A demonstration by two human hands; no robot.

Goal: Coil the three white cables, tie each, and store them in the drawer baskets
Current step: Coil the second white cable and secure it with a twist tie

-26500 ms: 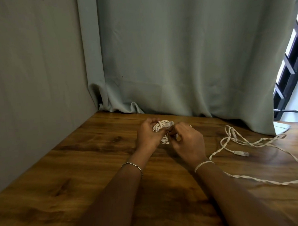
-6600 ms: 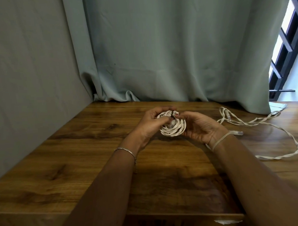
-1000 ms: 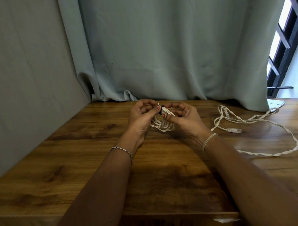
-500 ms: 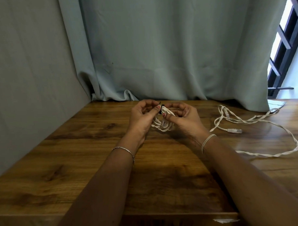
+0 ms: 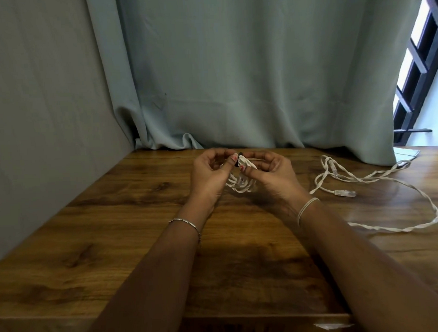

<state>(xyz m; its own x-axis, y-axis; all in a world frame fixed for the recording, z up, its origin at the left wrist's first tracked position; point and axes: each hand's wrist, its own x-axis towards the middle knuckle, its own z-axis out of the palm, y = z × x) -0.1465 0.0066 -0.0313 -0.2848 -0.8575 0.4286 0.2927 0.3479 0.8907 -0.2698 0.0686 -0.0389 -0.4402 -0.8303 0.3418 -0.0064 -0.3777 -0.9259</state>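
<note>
On left hand and right hand, fingers pinch black tie atop coiled cable — loops hang down.

Coiled white cable with black tie; loose white cable rightward.

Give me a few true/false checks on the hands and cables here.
1. The left hand and right hand both hold the coil. True.
2. The loose cable lies left of the hands. False: it lies on the table to their right.
3. A black tie sits at the coil's top. True.
4. The coil rests in a basket. False: the hands hold it; no basket shows.
</note>
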